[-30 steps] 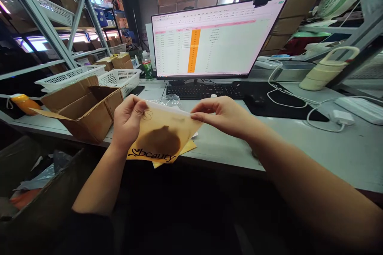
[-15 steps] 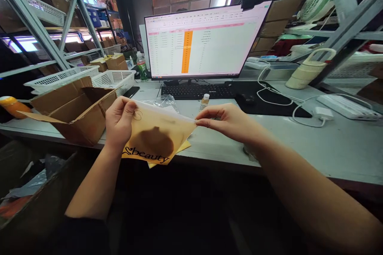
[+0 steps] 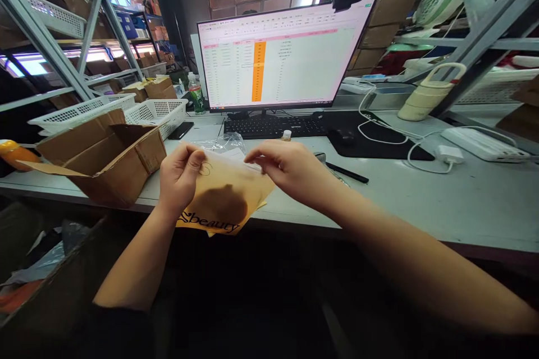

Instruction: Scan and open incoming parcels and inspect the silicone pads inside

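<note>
My left hand [image 3: 179,174] pinches the upper left corner of a yellow translucent bag [image 3: 223,199] printed "beauty", with a dark rounded shape showing through it. My right hand [image 3: 290,171] is closed on the bag's top edge near its middle. The bag is held just above the front edge of the grey desk [image 3: 421,202], over more yellow bags lying beneath it. A small bottle [image 3: 287,135] stands behind my right hand, in front of the keyboard [image 3: 273,125].
An open cardboard box [image 3: 105,157] lies at the left, white baskets [image 3: 155,112] behind it. A monitor [image 3: 282,59] shows a spreadsheet. A mouse [image 3: 343,136], a pen [image 3: 345,173], white cables and a charger [image 3: 448,153] lie at the right. Clear plastic [image 3: 225,143] lies behind the bag.
My right hand has slid left along the bag's top edge, from the right corner toward the middle. The camera has shifted slightly, uncovering a pen on the desk.
</note>
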Motion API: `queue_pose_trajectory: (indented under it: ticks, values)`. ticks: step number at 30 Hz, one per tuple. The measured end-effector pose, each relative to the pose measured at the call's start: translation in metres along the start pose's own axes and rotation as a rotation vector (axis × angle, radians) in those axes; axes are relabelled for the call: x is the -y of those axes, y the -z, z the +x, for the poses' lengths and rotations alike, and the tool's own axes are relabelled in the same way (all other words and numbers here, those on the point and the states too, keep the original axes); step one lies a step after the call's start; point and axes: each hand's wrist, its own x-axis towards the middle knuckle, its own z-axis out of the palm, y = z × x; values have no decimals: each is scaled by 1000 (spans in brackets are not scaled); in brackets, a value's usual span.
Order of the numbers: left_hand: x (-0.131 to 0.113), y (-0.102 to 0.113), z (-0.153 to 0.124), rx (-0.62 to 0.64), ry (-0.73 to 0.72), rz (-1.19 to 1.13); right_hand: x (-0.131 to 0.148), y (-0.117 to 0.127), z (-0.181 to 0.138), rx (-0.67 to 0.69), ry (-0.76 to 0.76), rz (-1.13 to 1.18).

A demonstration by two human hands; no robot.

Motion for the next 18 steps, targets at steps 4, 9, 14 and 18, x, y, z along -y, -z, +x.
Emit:
queue_pose_trajectory:
  ticks: [4, 9, 14, 18]
  values:
    - [3, -1, 0, 10, 37, 22, 0, 0, 5, 58, -102, 111]
    - [-9, -7, -10, 66, -8, 29, 2, 0, -6, 73, -135, 155]
    - [-41, -16, -49, 250, -200, 22, 9, 2, -57, 298, -93, 148]
    - [-50, -30, -83, 351, -197, -85, 10, 0, -104, 213, -152, 10]
